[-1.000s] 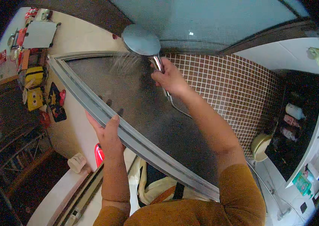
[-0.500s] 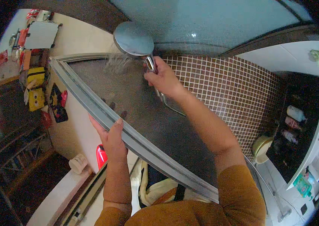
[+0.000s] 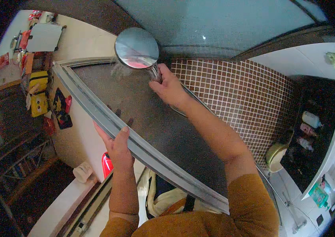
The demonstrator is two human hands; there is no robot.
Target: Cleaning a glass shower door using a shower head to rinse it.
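A large window screen, with a dark panel inside a grey metal frame, leans across the middle of the view. My left hand grips the near edge of its frame, thumb on top and fingers on the outer side. Above the panel, my right hand is closed around the handle of a round chrome shower head. Water sprays from beneath the head onto the far left part of the panel. A few dark wet marks show on the panel near my left thumb. The hose runs partly behind my right forearm.
Brown mosaic tiles cover the floor at right, with a pale green bowl and several bottles beyond. A frosted glass door stands ahead. On the left are a white cup, yellow bags and a suitcase.
My right hand has tilted the shower head, so more of its shiny back faces up, and shifted it slightly. My left hand and the screen have hardly moved.
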